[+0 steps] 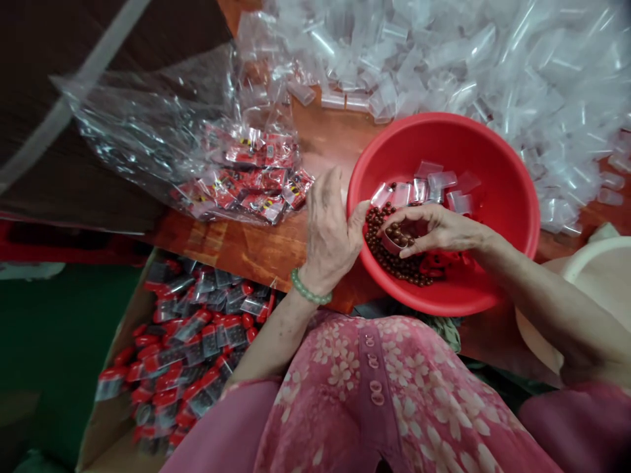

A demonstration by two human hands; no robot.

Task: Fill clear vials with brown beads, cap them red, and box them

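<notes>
My right hand (pixel 434 230) is inside a red plastic basin (pixel 473 141), thumb and fingers pinched around a small clear plastic box (pixel 393 247) with brown balls in it. More small brown balls (pixel 394 266) lie heaped beneath and beside it along the basin's left side. Clear empty boxes (pixel 444 179) rest on the basin's far side, and red pieces (pixel 438 263) lie near my right wrist. At the left rim is my left hand (pixel 332 217), its fingers stretched out and its thumb at the rim; I see nothing in it.
Left of the basin, a clear bag (pixel 197 131) holds red printed packets (pixel 261 177). Clear plastic boxes (pixel 444 59) pile up across the back of the wooden table (pixel 236 253). A carton (pixel 111 341) with red-capped filled boxes (pixel 187 355) stands below left. A pale tub (pixel 601 269) is at right.
</notes>
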